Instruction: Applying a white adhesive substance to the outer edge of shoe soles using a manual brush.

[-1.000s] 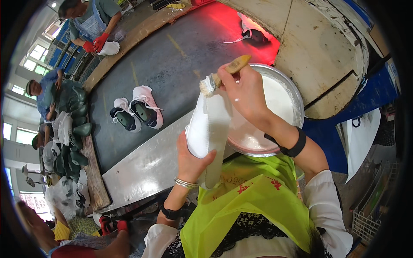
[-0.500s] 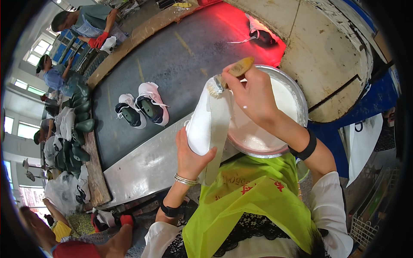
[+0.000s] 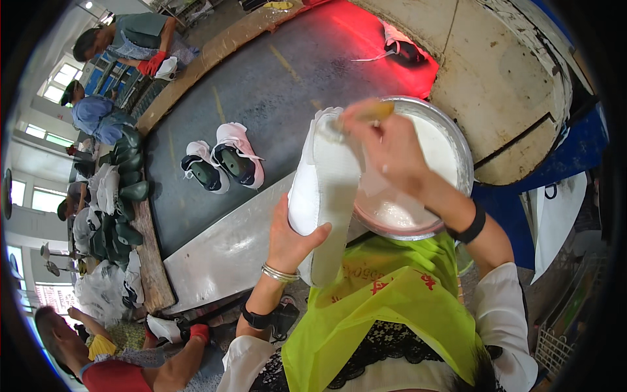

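My left hand (image 3: 292,240) is wrapped round a white shoe (image 3: 305,196) near its heel, with the pale sole turned up and the toe pointing away from me. In my right hand (image 3: 398,153) is a brush (image 3: 375,112) with a yellowish wooden handle. Its bristles lie against the sole near the toe; motion smears both the brush and the fingers. Behind and below my right hand stands a round metal basin (image 3: 462,147) holding white liquid (image 3: 434,140), partly hidden by my hand and forearm.
A pair of pink-and-white shoes (image 3: 236,157) with dark green inserts rests on the dark conveyor belt (image 3: 261,85). Another shoe (image 3: 406,52) lies under red light at the far end. Several green shoe lasts (image 3: 134,189) line the left edge. Co-workers (image 3: 140,39) in red gloves handle shoes at left.
The brush has moved a little along the toe end of the sole, and my right hand is now blurred. My left hand keeps its hold on the shoe, which has shifted slightly right.
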`<state>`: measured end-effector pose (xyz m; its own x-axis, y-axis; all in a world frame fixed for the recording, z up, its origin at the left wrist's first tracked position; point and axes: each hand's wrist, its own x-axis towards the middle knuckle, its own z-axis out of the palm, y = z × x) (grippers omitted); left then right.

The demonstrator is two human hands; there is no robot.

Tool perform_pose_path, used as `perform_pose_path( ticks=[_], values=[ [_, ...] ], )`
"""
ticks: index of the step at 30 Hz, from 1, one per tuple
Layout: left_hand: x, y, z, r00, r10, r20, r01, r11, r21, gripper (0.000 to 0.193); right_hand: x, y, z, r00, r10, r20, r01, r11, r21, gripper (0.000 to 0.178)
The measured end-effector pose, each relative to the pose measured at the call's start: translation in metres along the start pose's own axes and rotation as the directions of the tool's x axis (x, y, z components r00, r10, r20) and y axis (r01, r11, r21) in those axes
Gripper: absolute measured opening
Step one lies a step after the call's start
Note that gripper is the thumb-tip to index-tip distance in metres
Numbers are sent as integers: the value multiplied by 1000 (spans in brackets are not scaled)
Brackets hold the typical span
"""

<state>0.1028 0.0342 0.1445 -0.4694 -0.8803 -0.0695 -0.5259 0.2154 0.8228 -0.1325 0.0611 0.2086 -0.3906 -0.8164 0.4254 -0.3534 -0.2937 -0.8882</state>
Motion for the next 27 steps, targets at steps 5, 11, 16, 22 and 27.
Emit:
perform_pose_path(
  ticks=[5,11,16,22,27],
  values=[
    [-1,8,-1,998,-54,17,55,996,-77,92,-38,-16,4,963,40,267,-59,996,67,16],
    [-6,23,-13,983,-140,121,175,916,-361,85,26,25,-3,986,157,52,-164,970,180,20],
    [3,19,-24,982,-168,89,190,847,-496,78,-21,36,-6,986,164,-28,-166,977,-134,20],
    [102,14,-34,958,-221,182,285,806,-519,66,-43,21,-11,906,423,-36,-418,903,95,16],
    [292,18,-3,876,-453,167,482,844,-237,81,-37,14,-50,891,388,-235,-358,920,160,12]
  ],
)
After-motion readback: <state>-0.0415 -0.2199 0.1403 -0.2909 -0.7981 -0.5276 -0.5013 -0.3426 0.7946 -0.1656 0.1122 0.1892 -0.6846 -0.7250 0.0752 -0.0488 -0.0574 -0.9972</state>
